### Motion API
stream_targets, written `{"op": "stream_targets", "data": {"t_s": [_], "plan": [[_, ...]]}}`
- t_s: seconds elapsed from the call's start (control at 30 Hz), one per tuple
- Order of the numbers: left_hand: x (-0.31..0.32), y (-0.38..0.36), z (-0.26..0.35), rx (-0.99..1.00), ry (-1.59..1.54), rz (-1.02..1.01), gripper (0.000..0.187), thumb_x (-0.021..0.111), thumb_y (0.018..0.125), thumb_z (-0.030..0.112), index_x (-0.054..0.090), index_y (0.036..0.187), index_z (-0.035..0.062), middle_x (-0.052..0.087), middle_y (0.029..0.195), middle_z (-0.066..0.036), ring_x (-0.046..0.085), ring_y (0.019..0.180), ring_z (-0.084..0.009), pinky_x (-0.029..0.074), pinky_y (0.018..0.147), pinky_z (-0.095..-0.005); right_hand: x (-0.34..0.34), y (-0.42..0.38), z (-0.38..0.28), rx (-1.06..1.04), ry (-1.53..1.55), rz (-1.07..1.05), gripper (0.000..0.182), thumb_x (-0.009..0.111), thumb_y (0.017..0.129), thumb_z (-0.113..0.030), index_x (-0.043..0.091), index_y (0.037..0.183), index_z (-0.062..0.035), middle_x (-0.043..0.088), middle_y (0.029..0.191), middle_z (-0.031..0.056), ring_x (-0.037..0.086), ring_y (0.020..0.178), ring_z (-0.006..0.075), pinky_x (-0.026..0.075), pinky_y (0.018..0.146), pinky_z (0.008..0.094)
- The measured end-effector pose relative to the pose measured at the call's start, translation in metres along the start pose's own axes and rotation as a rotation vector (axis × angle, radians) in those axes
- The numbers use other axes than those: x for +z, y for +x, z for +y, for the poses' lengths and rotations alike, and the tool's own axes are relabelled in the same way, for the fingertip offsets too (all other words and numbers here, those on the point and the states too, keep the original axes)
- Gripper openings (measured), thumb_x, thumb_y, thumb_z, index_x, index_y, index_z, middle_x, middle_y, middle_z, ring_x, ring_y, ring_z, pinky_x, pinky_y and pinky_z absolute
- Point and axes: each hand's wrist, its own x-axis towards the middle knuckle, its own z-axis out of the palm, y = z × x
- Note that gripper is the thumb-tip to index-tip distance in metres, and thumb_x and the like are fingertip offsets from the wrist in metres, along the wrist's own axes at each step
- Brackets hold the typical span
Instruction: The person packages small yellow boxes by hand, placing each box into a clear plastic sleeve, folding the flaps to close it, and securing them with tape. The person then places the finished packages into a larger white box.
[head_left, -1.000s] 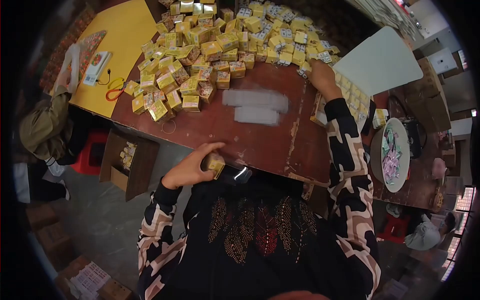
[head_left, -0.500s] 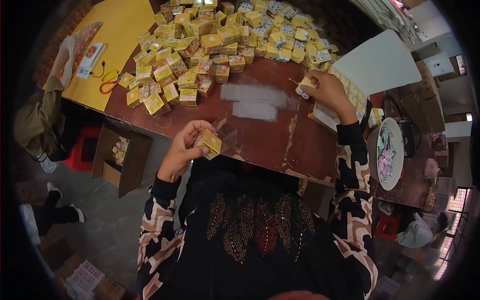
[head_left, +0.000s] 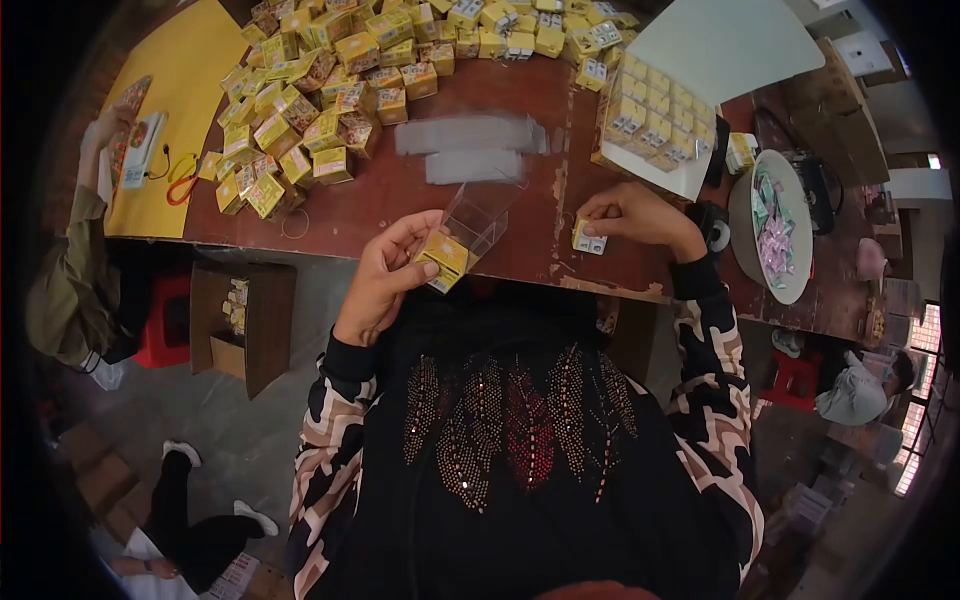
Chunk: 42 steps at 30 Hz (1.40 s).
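Observation:
Near the table's front edge, my left hand [head_left: 388, 278] grips a small printed yellow box [head_left: 446, 258], thumb across its front. A clear plastic case with divided compartments [head_left: 478, 226] sticks out beyond its fingers, close against the yellow box. My right hand [head_left: 645, 222] has its fingers closed on a small yellow-and-white box [head_left: 591, 240] at the tabletop; the white side with dark marks faces me. Between the hands and the far piles lie flat clear plastic pieces [head_left: 470, 135]. A white carton [head_left: 680, 178] filled with rows of small yellow boxes [head_left: 655, 110] stands beyond my right hand.
Printed yellow boxes [head_left: 325, 85] are heaped at the back left, with more yellow-and-white ones [head_left: 520, 40] behind. A pale bowl [head_left: 742, 235] of small wrapped packets stands at right. On the floor at left is a cardboard box [head_left: 268, 330]. Other people sit nearby.
My right hand has come away from the white carton toward me, bringing the yellow-and-white box down to the table. My left hand still holds its box and clear case. The view has shifted.

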Motion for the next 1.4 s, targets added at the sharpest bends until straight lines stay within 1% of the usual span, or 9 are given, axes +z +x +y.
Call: {"op": "stream_targets", "data": {"t_s": [0.1,0.17,0.5,0.6,0.77,1.0,1.2,1.27,1.4], "plan": [[0.002,0.002,-0.003,-0.017,-0.019,0.002,0.061,0.067,0.082,-0.004,0.046,0.14,-0.0041,0.059,0.13,-0.01,0.055,0.122,-0.0168,0.042,0.107,-0.0302,0.007,-0.005,0.002,0.047,0.027,0.031,0.036,0.075,0.088,-0.023,0.068,0.116,-0.0004,0.068,0.096,0.0104,0.065,0.082,0.0203,0.051,0.073,0.0321],[0.001,0.002,-0.005,-0.029,-0.027,0.015,0.06,0.066,0.082,-0.005,0.047,0.139,-0.0041,0.059,0.13,-0.01,0.055,0.123,-0.0167,0.041,0.107,-0.0299,0.017,-0.007,0.015,-0.165,-0.338,0.334,0.046,0.08,0.08,-0.031,0.068,0.114,-0.0021,0.064,0.104,0.0144,0.065,0.087,0.0343,0.053,0.075,0.0408],[0.007,0.008,-0.006,0.056,0.114,0.054,0.057,0.066,0.081,-0.009,0.049,0.135,0.0,0.06,0.125,-0.005,0.056,0.12,-0.014,0.043,0.103,-0.0275,0.04,-0.01,-0.042,0.018,-0.593,0.291,0.045,0.083,0.071,-0.023,0.064,0.107,-0.003,0.06,0.104,0.0141,0.065,0.087,0.0358,0.053,0.075,0.0438],[0.011,0.012,-0.004,0.039,0.184,0.082,0.057,0.066,0.08,-0.011,0.05,0.133,0.0025,0.06,0.123,-0.003,0.058,0.116,-0.0129,0.046,0.099,-0.027,0.028,-0.022,-0.054,-0.12,-0.428,0.416,0.042,0.082,0.072,-0.016,0.064,0.107,-0.0048,0.06,0.1,0.0122,0.065,0.085,0.033,0.053,0.072,0.0414],[0.016,0.023,-0.005,-0.01,0.344,-0.017,0.052,0.07,0.081,-0.01,0.054,0.129,0.003,0.062,0.119,-0.003,0.06,0.112,-0.0129,0.048,0.096,-0.027,0.003,-0.039,-0.107,-0.211,-0.094,0.441,0.043,0.08,0.072,-0.004,0.064,0.112,-0.006,0.063,0.109,0.0057,0.057,0.078,0.0162,0.048,0.064,0.0258],[0.019,0.028,-0.009,-0.043,0.363,-0.169,0.052,0.072,0.08,-0.008,0.056,0.129,0.0017,0.063,0.12,-0.003,0.06,0.113,-0.0141,0.047,0.1,-0.0288,-0.011,-0.032,-0.129,-0.286,-0.039,0.399,0.044,0.079,0.072,-0.003,0.065,0.113,-0.0062,0.062,0.11,0.002,0.05,0.073,0.0091,0.041,0.059,0.0231],[0.027,0.029,-0.003,-0.067,0.232,-0.263,0.054,0.075,0.081,-0.005,0.054,0.131,-0.0001,0.062,0.123,-0.004,0.059,0.115,-0.0147,0.048,0.101,-0.0295,-0.013,-0.013,-0.123,-0.47,-0.093,0.328,0.048,0.081,0.069,-0.006,0.067,0.115,-0.0079,0.061,0.124,0.0064,0.059,0.105,0.0202,0.048,0.083,0.0296],[0.03,0.029,-0.003,-0.077,0.167,-0.28,0.057,0.075,0.081,-0.004,0.052,0.133,-0.0009,0.061,0.125,-0.005,0.059,0.115,-0.0147,0.049,0.1,-0.0301,-0.014,-0.012,-0.121,-0.503,-0.179,0.326,0.055,0.083,0.068,-0.01,0.068,0.121,-0.0101,0.053,0.141,0.0105,0.05,0.13,0.0275,0.042,0.103,0.0366],[0.035,0.028,-0.01,-0.067,0.13,-0.277,0.065,0.074,0.082,-0.004,0.045,0.14,0.0021,0.059,0.126,-0.006,0.059,0.115,-0.0167,0.05,0.1,-0.0319,-0.011,-0.012,-0.111,-0.523,-0.126,0.292,0.063,0.083,0.07,-0.014,0.064,0.13,-0.0123,0.043,0.151,0.0121,0.043,0.138,0.0291,0.035,0.111,0.0413]]}}
